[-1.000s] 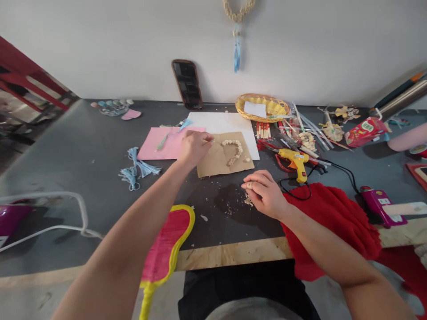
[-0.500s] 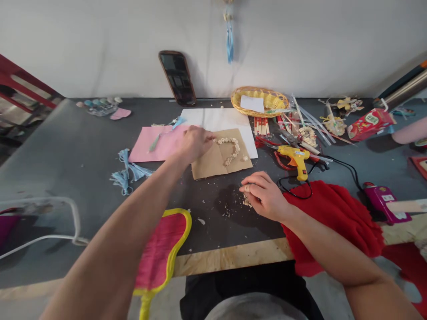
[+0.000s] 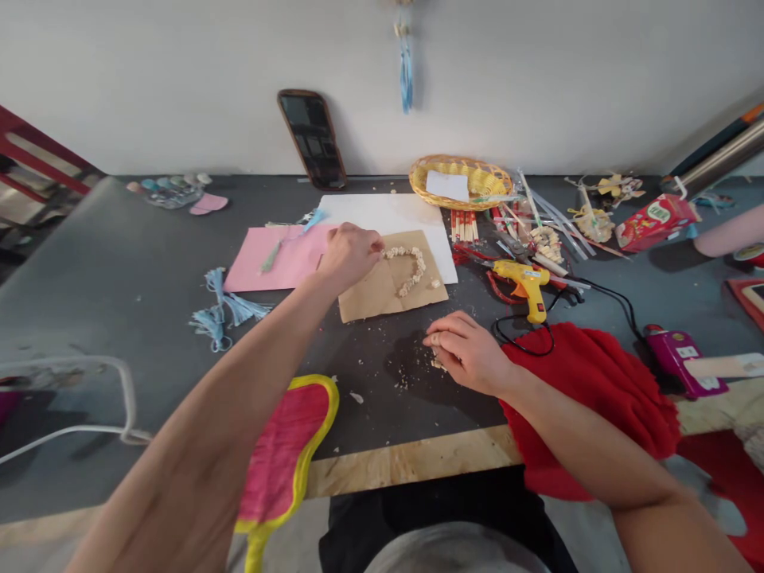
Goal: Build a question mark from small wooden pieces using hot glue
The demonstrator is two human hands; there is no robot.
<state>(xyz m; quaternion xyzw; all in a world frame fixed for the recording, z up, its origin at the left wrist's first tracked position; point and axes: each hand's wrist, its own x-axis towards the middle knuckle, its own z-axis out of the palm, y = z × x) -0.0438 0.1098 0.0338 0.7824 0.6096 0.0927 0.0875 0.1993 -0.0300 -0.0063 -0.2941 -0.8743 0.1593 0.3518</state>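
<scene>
My left hand is over the left part of the brown paper, fingertips pinched at the left end of a curved row of small cream pieces. What it pinches is too small to make out. One loose cream piece lies on the paper's right side. Lower right, my right hand rests near the tabletop with its fingers closed together, above a little heap of cream bits. Whether something is between those fingers is hidden. Pink paper and a white sheet lie under and beside the brown paper.
A yellow glue gun with a black cable lies right, near red cloth. Behind are a wicker basket, sticks and a leaning phone. Blue tassels and a pink, yellow-edged fan are left.
The whole view has shifted slightly, with things appearing a little farther left. Both hands keep nearly the same places and poses.
</scene>
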